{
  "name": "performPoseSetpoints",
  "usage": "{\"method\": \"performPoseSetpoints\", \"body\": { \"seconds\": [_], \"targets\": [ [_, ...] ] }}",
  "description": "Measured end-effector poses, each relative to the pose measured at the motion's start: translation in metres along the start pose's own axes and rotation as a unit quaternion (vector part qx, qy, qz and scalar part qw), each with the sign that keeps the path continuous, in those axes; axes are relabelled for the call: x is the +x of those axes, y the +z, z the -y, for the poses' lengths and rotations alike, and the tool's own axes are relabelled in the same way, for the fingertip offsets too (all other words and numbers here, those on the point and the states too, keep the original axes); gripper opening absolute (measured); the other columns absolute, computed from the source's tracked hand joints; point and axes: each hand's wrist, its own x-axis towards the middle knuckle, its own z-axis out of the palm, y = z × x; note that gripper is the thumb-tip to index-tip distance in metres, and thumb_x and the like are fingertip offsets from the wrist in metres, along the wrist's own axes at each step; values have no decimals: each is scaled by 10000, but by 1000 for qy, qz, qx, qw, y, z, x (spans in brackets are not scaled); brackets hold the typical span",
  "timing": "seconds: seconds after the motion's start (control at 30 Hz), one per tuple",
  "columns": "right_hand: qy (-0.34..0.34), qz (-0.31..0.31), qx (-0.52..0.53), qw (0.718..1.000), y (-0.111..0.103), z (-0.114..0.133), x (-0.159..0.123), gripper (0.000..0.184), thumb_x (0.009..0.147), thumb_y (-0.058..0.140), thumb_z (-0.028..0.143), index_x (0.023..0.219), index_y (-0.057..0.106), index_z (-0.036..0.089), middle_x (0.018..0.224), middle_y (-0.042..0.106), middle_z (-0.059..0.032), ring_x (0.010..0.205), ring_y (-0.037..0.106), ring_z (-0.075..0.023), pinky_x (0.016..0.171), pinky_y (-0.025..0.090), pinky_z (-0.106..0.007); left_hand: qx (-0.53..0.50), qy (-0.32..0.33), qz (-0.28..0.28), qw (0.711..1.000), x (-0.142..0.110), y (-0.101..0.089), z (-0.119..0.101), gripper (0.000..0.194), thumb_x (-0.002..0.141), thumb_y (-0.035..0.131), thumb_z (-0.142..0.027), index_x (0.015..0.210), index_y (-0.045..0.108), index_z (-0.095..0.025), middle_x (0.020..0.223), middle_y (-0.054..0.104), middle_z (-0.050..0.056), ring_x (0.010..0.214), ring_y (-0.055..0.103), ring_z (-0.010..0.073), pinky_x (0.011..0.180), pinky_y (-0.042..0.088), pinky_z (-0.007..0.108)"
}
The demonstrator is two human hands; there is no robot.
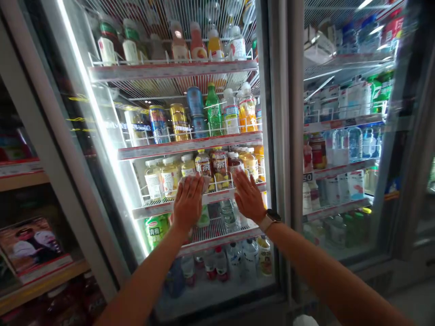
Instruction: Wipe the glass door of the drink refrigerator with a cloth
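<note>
My left hand [188,201] presses a pale cloth [205,183] against the glass door [210,301] of a lit drinks fridge. The cloth shows at the fingertips and beside the hand; the rest is hidden under the palm. To its right, my right hand [249,199] lies on the same glass with its fingers stretched out and nothing visible in them. A watch [272,217] is on the right wrist. Behind the glass, near both hands, stand brown tea bottles [220,167] and pale yellow bottles [169,176].
Shelves [190,147] of bottles and cans fill the fridge behind the door. A metal door frame [294,136] runs upright on the right, with another stocked fridge beyond it. At the left are open shelves with a picture box [32,249].
</note>
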Motion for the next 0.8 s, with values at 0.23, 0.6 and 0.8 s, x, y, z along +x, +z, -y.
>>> {"method": "performPoseSetpoints", "body": {
  "seconds": [0.23,0.6,0.8],
  "targets": [
    [88,-22,-62,994,-1,-48,-33,678,1007,294,247,1595,-41,214,1668,114,-75,1524,158,-272,1212,224,-554,-7,-8,-18,1000,27,6,3,722,934,442,-132,1580,123,-178,1569,374,94,1521,156,219,1257,180,452],
    [81,-27,-76,993,4,-50,-34,666,1002,286,256,1599,0,187,1663,145,-95,1523,167,-258,1216,230,-516,-16,145,70,987,-31,54,-117,699,862,422,-104,1547,288,-147,1616,294,46,1473,326,191,1244,234,364],
    [83,-34,-74,993,6,-49,-34,678,992,303,241,1600,7,193,1658,167,-98,1519,184,-268,1207,246,-523,-25,191,93,977,-67,48,-107,637,896,414,-148,1528,349,-201,1590,351,18,1465,336,150,1235,241,325]
  ]
}}
